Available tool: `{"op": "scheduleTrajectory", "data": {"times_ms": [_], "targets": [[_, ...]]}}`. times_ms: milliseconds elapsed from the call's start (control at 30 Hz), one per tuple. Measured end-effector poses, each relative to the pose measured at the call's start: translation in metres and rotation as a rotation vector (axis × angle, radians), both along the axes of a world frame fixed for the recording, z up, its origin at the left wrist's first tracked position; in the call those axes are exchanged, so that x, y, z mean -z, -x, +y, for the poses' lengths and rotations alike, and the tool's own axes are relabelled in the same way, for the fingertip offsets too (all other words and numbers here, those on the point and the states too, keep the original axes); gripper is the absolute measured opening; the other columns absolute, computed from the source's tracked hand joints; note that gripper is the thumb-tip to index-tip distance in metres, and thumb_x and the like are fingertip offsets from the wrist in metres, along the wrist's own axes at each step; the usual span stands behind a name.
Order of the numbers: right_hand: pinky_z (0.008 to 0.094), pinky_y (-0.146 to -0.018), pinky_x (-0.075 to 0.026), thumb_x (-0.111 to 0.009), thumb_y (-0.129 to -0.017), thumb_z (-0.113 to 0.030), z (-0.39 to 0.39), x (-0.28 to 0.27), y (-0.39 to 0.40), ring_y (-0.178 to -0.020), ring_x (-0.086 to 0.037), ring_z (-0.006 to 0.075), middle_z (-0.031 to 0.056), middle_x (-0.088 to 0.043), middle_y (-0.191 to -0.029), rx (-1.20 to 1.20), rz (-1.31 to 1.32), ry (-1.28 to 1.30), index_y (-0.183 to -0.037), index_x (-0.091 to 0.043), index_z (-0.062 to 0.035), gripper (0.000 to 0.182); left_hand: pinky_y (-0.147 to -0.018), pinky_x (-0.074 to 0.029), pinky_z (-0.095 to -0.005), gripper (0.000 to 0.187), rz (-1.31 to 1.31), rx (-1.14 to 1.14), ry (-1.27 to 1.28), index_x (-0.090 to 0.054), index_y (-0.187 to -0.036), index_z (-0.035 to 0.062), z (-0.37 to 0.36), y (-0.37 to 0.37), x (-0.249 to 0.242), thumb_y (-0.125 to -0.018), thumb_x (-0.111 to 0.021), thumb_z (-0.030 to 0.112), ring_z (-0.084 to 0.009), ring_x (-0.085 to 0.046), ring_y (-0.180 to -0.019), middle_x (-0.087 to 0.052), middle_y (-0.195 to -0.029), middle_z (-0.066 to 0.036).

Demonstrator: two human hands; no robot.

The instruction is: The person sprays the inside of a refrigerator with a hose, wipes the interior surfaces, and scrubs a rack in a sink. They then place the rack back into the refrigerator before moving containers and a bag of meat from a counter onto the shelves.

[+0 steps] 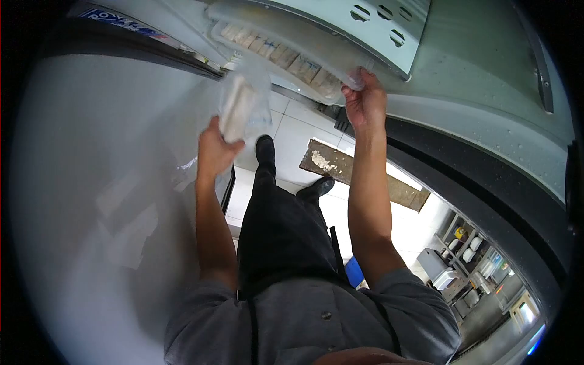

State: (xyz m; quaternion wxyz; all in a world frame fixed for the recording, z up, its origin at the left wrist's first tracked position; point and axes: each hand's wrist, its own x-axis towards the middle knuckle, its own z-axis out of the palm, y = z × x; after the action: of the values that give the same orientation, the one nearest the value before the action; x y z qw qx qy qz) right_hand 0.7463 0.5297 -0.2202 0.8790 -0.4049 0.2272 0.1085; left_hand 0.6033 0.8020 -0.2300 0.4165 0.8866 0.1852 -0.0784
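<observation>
My left hand (219, 148) grips the lower end of a clear plastic bag (242, 106) with something pale and long inside; the bag is a little blurred. Up at the right, my right hand (365, 102) has its thumb and fingers closed on the corner of a translucent plastic bin (337, 52). A row of several wrapped pale packets (283, 55) lies in that bin, inside the fridge compartment. The bag hangs apart from the bin, to its lower left. What the packets contain, I cannot make out.
A large grey fridge door (109, 152) stands along my left side. Above and right is the fridge interior with a vented panel (389, 21). On the tiled floor lies a brown board (350, 170) with pale crumbs. Shelves with kitchenware (465, 249) stand far right.
</observation>
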Motion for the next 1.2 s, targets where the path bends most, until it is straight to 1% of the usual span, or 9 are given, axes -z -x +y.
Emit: {"op": "scheduleTrajectory", "data": {"times_ms": [500,600,700,767,833,900,967,1000,1200], "targets": [[0.0288,-0.054,-0.054,-0.054,-0.086,-0.007,-0.019,-0.001,-0.017,-0.065,-0.061,0.0256,0.0152,-0.059,-0.086,-0.028,0.024,-0.040,-0.096,-0.051,0.0019,0.014,-0.089,-0.044,-0.0407,0.061,0.065,0.415,-0.410,-0.053,-0.118,0.0026,-0.033,-0.232,0.025,-0.072,-0.065,0.040,-0.0347,-0.054,-0.105,-0.056,-0.115,-0.021],[0.0317,-0.051,-0.053,-0.050,-0.089,-0.009,-0.012,0.007,-0.015,-0.063,-0.060,0.0243,0.0137,-0.058,-0.080,-0.078,-0.058,0.078,-0.098,-0.047,-0.0002,0.013,-0.095,-0.039,-0.0414,0.058,-0.218,0.387,-0.648,-0.053,-0.122,0.0117,-0.028,-0.238,0.086,-0.075,-0.062,0.045,-0.0315,-0.047,-0.117,-0.053,-0.124,-0.013],[0.0324,-0.050,-0.053,-0.051,-0.089,-0.011,-0.006,0.019,-0.001,-0.061,-0.059,0.0210,0.0120,-0.058,-0.078,-0.018,-0.012,0.288,-0.112,-0.045,0.0006,0.026,-0.084,-0.045,-0.0422,0.051,-0.426,0.411,-0.668,-0.055,-0.113,-0.0028,-0.022,-0.192,0.060,-0.079,-0.061,0.034,-0.0352,-0.056,-0.096,-0.054,-0.114,-0.024],[0.0308,-0.051,-0.052,-0.051,-0.090,-0.014,-0.003,0.036,0.009,-0.060,-0.057,0.0185,0.0117,-0.058,-0.078,-0.043,-0.015,0.425,-0.120,-0.041,0.0014,0.035,-0.087,-0.038,-0.0445,0.043,-0.505,0.088,-0.677,-0.058,-0.110,0.0022,-0.017,-0.142,0.063,-0.087,-0.055,0.038,-0.0283,-0.051,-0.101,-0.057,-0.100,-0.015],[0.0293,-0.051,-0.050,-0.051,-0.091,-0.016,0.004,0.043,0.017,-0.059,-0.055,0.0160,0.0114,-0.058,-0.078,-0.064,-0.022,0.561,-0.128,-0.037,0.0022,0.044,-0.076,-0.047,-0.0386,0.047,-0.438,-0.356,-0.028,-0.054,-0.107,-0.0036,-0.022,-0.110,0.063,-0.085,-0.060,0.038,-0.0251,-0.057,-0.085,-0.055,-0.091,-0.015],[0.0241,-0.050,-0.043,-0.051,-0.092,-0.020,0.012,0.044,0.023,-0.057,-0.049,0.0120,0.0112,-0.059,-0.076,-0.222,0.120,1.157,-0.136,-0.028,0.0034,0.055,-0.069,-0.049,-0.0354,0.048,-0.274,-0.492,0.408,-0.050,-0.103,-0.0033,-0.035,-0.110,0.052,-0.084,-0.061,0.040,-0.0230,-0.058,-0.076,-0.054,-0.088,-0.015],[0.0220,-0.049,-0.037,-0.049,-0.094,-0.022,0.005,0.075,0.021,-0.053,-0.044,0.0104,0.0082,-0.058,-0.071,-0.254,-0.249,1.660,-0.135,-0.032,0.0041,0.052,-0.062,-0.052,-0.0322,0.049,-0.117,-0.623,0.857,-0.047,-0.099,-0.0029,-0.038,-0.124,0.071,-0.084,-0.061,0.042,-0.0208,-0.058,-0.066,-0.052,-0.085,-0.014],[0.0208,-0.047,-0.033,-0.047,-0.095,-0.023,0.004,0.076,0.025,-0.051,-0.039,0.0083,0.0014,-0.050,-0.063,-0.183,-0.070,1.257,-0.135,-0.033,0.0024,0.050,-0.058,-0.052,-0.0312,0.048,-0.128,-0.587,0.918,-0.044,-0.095,-0.0008,-0.041,-0.131,0.077,-0.083,-0.062,0.043,-0.0198,-0.057,-0.061,-0.051,-0.080,-0.013],[0.0212,-0.036,-0.024,-0.048,-0.094,-0.021,0.025,0.045,0.024,-0.040,-0.029,0.0042,-0.0042,-0.037,-0.057,-0.090,-0.017,0.950,-0.133,-0.037,0.0002,0.046,-0.047,-0.050,-0.0261,0.051,-0.212,-0.512,0.839,-0.041,-0.085,0.0028,-0.043,-0.144,0.088,-0.082,-0.060,0.050,-0.0178,-0.058,-0.054,-0.046,-0.066,-0.007]]}}
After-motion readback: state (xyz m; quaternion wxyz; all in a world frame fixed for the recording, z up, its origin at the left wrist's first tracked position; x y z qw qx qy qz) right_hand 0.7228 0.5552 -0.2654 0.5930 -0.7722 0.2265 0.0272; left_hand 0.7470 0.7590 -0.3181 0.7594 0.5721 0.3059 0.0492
